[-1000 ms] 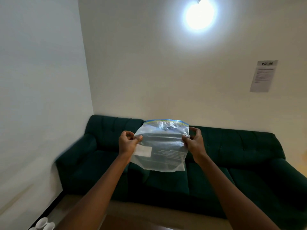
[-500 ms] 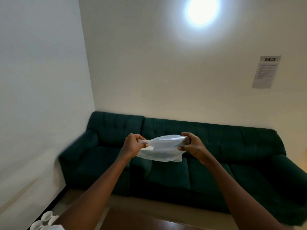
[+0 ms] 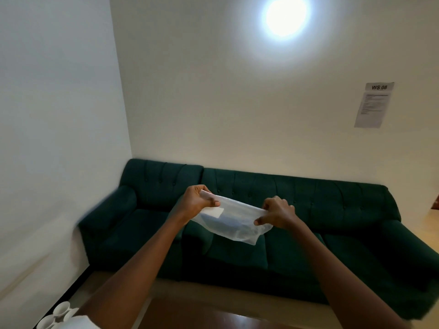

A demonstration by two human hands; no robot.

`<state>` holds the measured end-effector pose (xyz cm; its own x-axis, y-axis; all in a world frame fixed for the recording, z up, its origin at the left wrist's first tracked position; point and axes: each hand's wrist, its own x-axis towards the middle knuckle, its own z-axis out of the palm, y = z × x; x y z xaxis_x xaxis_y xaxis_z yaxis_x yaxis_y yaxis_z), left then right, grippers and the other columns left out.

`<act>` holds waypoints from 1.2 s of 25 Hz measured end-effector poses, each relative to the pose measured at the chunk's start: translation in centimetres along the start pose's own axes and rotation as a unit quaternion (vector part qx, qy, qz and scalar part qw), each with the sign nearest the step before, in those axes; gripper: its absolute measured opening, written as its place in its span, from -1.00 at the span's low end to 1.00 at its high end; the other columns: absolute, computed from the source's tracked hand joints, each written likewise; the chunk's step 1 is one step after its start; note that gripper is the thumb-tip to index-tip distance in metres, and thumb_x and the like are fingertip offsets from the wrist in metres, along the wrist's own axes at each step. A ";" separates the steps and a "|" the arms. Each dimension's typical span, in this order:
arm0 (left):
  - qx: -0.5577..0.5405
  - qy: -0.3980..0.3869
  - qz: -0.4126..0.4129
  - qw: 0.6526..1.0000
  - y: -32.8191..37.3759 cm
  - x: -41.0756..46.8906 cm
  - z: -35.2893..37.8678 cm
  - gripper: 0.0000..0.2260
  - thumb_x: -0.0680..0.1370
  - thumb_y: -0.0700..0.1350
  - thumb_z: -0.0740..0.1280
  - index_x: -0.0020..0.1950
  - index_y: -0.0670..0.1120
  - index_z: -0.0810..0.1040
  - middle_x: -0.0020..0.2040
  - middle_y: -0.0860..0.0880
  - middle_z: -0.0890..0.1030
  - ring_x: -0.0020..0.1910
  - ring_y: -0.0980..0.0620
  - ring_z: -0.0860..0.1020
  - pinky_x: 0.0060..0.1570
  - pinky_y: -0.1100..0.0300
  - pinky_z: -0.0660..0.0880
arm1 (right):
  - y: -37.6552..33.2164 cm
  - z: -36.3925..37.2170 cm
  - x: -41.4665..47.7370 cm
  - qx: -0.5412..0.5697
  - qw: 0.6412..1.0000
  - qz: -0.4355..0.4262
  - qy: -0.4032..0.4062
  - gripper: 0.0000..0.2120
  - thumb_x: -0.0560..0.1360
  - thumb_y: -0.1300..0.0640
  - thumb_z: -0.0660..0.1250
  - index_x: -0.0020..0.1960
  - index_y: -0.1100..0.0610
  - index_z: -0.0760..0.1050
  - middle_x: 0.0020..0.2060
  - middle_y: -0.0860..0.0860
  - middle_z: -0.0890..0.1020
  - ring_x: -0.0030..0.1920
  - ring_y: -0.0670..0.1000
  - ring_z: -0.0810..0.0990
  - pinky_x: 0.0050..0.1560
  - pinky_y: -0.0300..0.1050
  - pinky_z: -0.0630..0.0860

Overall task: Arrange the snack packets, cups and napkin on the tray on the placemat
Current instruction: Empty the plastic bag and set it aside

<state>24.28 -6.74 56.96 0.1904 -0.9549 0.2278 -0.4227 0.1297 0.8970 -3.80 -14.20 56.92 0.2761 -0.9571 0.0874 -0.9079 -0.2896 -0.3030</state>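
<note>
- We note white cups (image 3: 54, 315) at the near left edge, untouched.
- The clear plastic bag (image 3: 234, 225), upright a second ago, now lies tipped flat before the green sofa (image 3: 308, 198).
- Left hand (image 3: 198, 201) and right hand (image 3: 276, 216) each pinch one end of it.
- We judge arranging not yet begun.

I see dark green tufted sofa (image 3: 308, 210) along far wall (image 3: 237, 103), its left arm in corner by left wall (image 3: 47, 115). Round lamp (image 3: 286, 16) glaring high up, right of centre. Printed notice (image 3: 374, 105) headed "WS 08" on far wall, above sofa's right end. Clear plastic bag (image 3: 235, 224) with white label in mid-air before sofa's middle. Dark wooden table (image 3: 213, 314) nearest me; beige floor (image 3: 190, 286) between it and sofa.
</note>
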 end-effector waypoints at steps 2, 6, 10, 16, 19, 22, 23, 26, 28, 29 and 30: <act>-0.009 -0.019 0.023 0.999 0.7 0.2 0.6 -0.74 0.33 -0.13 0.68 -0.18 -0.11 0.63 -0.20 -0.02 0.71 -0.16 0.04 0.67 -0.11 0.16 0.66 | -0.7 -0.5 0.1 0.019 0.996 -0.072 -0.045 -0.43 0.31 -0.21 0.62 0.20 -0.05 0.52 0.15 -0.08 0.55 0.17 0.00 0.53 0.26 0.00 0.48; -0.019 -0.063 0.063 0.996 2.7 0.8 1.6 -0.70 0.33 -0.18 0.68 -0.07 -0.23 0.65 -0.10 -0.17 0.74 -0.12 0.02 0.70 -0.06 0.07 0.70 | -3.2 -0.3 -0.1 0.152 0.972 -0.174 -0.048 -0.58 0.43 -0.03 0.60 0.23 0.01 0.58 0.09 -0.08 0.67 0.06 -0.04 0.68 0.03 -0.19 0.66; 0.027 0.021 0.074 0.997 3.4 1.3 0.7 -0.33 0.31 -0.05 0.70 0.37 -0.08 0.55 0.19 0.01 0.68 0.18 0.05 0.62 0.22 0.03 0.63 | -3.2 1.0 -0.6 0.266 0.956 -0.124 -0.009 -0.85 0.51 0.10 0.53 0.05 0.12 0.71 -0.06 -0.02 0.74 -0.06 -0.06 0.73 0.02 -0.11 0.72; -0.259 -0.135 -0.112 0.950 -0.9 -1.9 3.9 -0.17 0.39 0.26 0.58 0.52 -0.13 0.44 0.43 -0.19 0.57 0.36 -0.18 0.60 0.32 -0.14 0.56 | -3.5 1.0 -1.2 0.533 0.845 -0.027 0.003 -0.77 0.45 0.11 0.60 0.01 0.22 0.71 -0.08 0.09 0.78 -0.06 0.08 0.79 -0.09 -0.01 0.74; -0.356 -0.154 -0.101 0.916 -0.9 -2.4 4.9 -0.55 0.50 0.02 0.55 0.34 -0.10 0.62 0.29 -0.23 0.66 0.27 -0.23 0.66 0.16 -0.16 0.65 | -4.1 1.2 -1.5 0.565 0.824 -0.035 -0.019 -0.81 0.45 0.13 0.59 -0.01 0.21 0.71 -0.09 0.11 0.78 -0.08 0.07 0.79 -0.15 -0.11 0.71; -0.347 -0.115 -0.102 0.925 -0.5 -2.0 4.3 -0.59 0.47 -0.14 0.57 0.30 -0.16 0.63 0.28 -0.25 0.66 0.24 -0.24 0.66 0.20 -0.18 0.64 | -3.5 1.5 -1.6 0.567 0.823 -0.031 -0.020 -0.81 0.43 0.10 0.60 -0.04 0.18 0.71 -0.09 0.07 0.78 -0.12 -0.01 0.79 -0.20 -0.21 0.68; -0.340 -0.114 -0.106 0.928 -0.5 -2.0 4.1 -0.58 0.47 -0.15 0.57 0.30 -0.16 0.63 0.25 -0.23 0.68 0.21 -0.20 0.68 0.17 -0.14 0.66 | -3.4 1.7 -1.7 0.564 0.825 -0.027 -0.024 -0.80 0.42 0.09 0.60 -0.04 0.17 0.71 -0.09 0.05 0.78 -0.11 -0.02 0.78 -0.21 -0.23 0.68; -0.315 -0.114 -0.102 0.937 -0.7 -2.2 4.0 -0.58 0.47 -0.16 0.56 0.31 -0.14 0.63 0.21 -0.19 0.70 0.16 -0.15 0.70 0.11 -0.07 0.67 | -3.0 2.2 -2.2 0.570 0.820 -0.025 -0.033 -0.82 0.42 0.07 0.60 -0.05 0.13 0.73 -0.07 0.04 0.78 -0.10 -0.02 0.78 -0.19 -0.22 0.68; -0.303 -0.111 -0.103 0.941 -0.6 -2.3 4.1 -0.58 0.48 -0.20 0.54 0.33 -0.16 0.63 0.24 -0.21 0.69 0.23 -0.21 0.67 0.20 -0.16 0.64 | -2.7 2.3 -2.6 0.570 0.818 -0.039 -0.059 -0.82 0.45 0.07 0.58 0.02 0.09 0.73 -0.01 0.04 0.77 -0.05 0.00 0.78 -0.14 -0.19 0.69; -0.310 -0.105 -0.108 0.939 -0.7 -2.3 4.0 -0.58 0.48 -0.23 0.53 0.33 -0.20 0.62 0.25 -0.24 0.68 0.25 -0.24 0.65 0.25 -0.22 0.61 | -2.5 2.3 -2.7 0.570 0.816 -0.048 -0.082 -0.79 0.47 0.09 0.56 0.09 0.08 0.72 0.03 0.04 0.76 -0.01 0.03 0.77 -0.10 -0.14 0.70; -0.324 -0.099 -0.118 0.933 -0.7 -2.3 3.9 -0.58 0.49 -0.26 0.52 0.34 -0.23 0.61 0.26 -0.26 0.67 0.26 -0.27 0.65 0.27 -0.25 0.59 | -2.4 2.3 -2.7 0.572 0.812 -0.055 -0.106 -0.75 0.50 0.12 0.53 0.17 0.07 0.69 0.06 0.05 0.75 0.04 0.07 0.76 -0.05 -0.08 0.71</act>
<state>20.74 -5.69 54.31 0.0151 -0.9997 -0.0213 0.2477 -0.0169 0.9687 -1.68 -10.90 55.21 0.4932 -0.8688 0.0447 -0.0216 -0.0636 -0.9977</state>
